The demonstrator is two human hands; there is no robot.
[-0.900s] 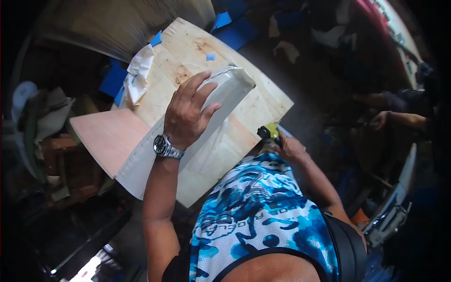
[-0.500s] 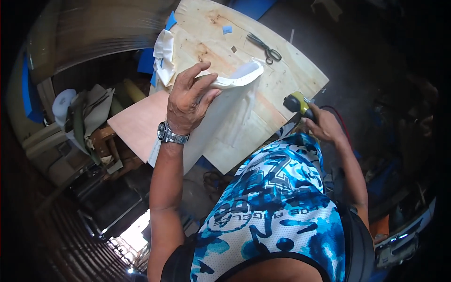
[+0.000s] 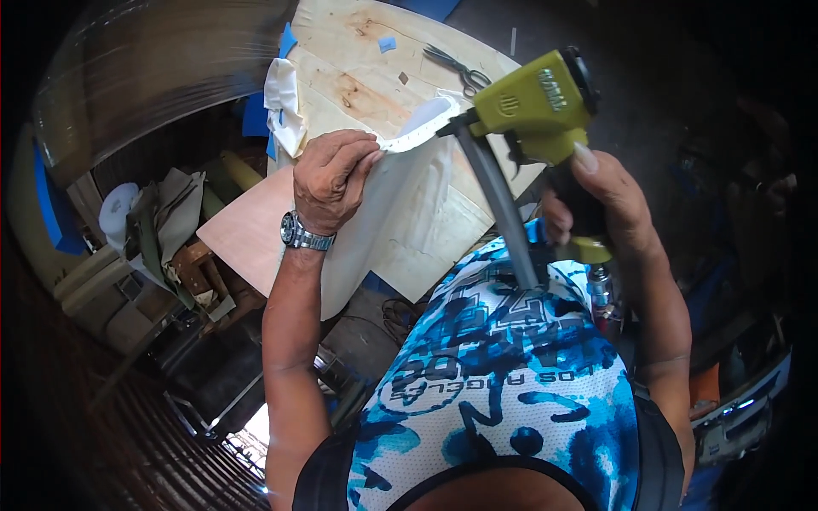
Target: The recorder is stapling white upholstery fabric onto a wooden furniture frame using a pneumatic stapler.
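Observation:
My left hand (image 3: 331, 180), with a metal watch on its wrist, grips the top edge of a white padded panel (image 3: 388, 213) that stands tilted against the plywood table (image 3: 358, 81). My right hand (image 3: 601, 200) holds a yellow-green pneumatic staple gun (image 3: 532, 102) by its dark handle. The gun's nose touches the panel's upper edge, just right of my left fingers. Its long grey magazine (image 3: 503, 213) runs down toward my chest.
Scissors (image 3: 456, 66) lie on the plywood behind the gun. White cloth scraps (image 3: 283, 102) hang at the table's left edge. A pinkish board (image 3: 251, 238) sticks out below the panel. Clutter and rolled material (image 3: 162, 221) fill the left side; a corrugated sheet (image 3: 153, 77) lies upper left.
My right hand has lifted the staple gun from beside my body up to the panel's top edge. My left hand keeps its grip on the panel.

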